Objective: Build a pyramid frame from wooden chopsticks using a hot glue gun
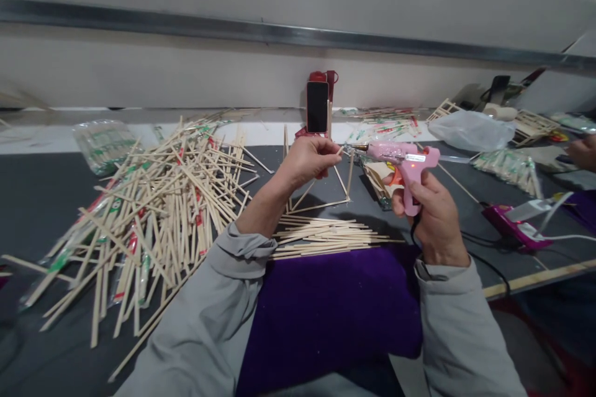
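My right hand (436, 209) is wrapped round the handle of a pink hot glue gun (393, 153), its nozzle pointing left. A clear glue stick (454, 159) juts from the gun's back end. Just left of the nozzle, my left hand (308, 158) pinches the end of a thin wooden chopstick (341, 150); much of that stick is hidden. Below and behind this hand stands an open frame of joined chopsticks (321, 206), partly covered by my wrist. A loose row of chopsticks (330, 234) lies between the frame and me.
A big heap of chopsticks (172, 198), some wrapped, spreads on the left. A phone (317, 107) leans upright at the back. Right stand a plastic bag (470, 130), a magenta power strip (510, 228) and cables. Purple cloth (339, 304) covers the near edge. Another person's hand (583, 152) shows far right.
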A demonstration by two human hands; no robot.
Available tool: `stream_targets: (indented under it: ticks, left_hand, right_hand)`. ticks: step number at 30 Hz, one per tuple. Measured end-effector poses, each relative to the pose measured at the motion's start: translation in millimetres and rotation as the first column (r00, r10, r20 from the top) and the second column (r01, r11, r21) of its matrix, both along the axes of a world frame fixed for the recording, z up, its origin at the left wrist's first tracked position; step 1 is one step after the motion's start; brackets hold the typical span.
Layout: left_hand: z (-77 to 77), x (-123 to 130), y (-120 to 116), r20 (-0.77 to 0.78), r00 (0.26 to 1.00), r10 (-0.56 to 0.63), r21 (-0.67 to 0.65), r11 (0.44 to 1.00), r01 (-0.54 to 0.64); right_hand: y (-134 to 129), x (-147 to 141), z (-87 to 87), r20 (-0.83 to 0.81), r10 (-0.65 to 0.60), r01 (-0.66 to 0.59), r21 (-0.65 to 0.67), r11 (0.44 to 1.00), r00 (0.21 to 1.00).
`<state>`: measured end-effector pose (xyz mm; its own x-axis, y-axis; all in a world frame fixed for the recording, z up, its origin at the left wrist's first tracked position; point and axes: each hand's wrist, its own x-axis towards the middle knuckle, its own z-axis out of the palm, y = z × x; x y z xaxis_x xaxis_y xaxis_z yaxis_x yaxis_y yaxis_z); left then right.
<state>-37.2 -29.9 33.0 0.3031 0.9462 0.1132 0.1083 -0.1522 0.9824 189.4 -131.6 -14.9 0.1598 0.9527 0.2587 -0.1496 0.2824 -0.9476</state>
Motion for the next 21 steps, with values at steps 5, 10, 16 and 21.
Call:
stream_targets:
  ticks: [5,10,16,21]
  left_hand:
    - [4.0,-3.5,-0.3,-0.022,0.997,-0.073,-0.051,0.996,0.072]
    - [8.7,-8.8,-1.6,-0.046,0.994,-0.097,-0.08,0.992,0.094]
    - [10.5,-9.3,-4.1,-0.051,0.994,-0.1,-0.076,0.992,0.096]
    - [9.7,-8.9,-4.2,-0.054,0.992,-0.117,-0.074,0.991,0.113]
  right_hand:
    - [0.9,-0.1,-2.6,0.02,0.005,-0.005,-0.01,1.0,1.0]
    - [-0.3,-0.9,-2.7,0.026,-0.003,0.003,0.003,1.0,1.0]
    - [1.8,-0.6,-3.1,0.019,-0.008,0.008,0.003,1.0,1.0]
    - [3.0,-1.0,-3.1,0.017,0.023,-0.023,0.001,1.0,1.0]
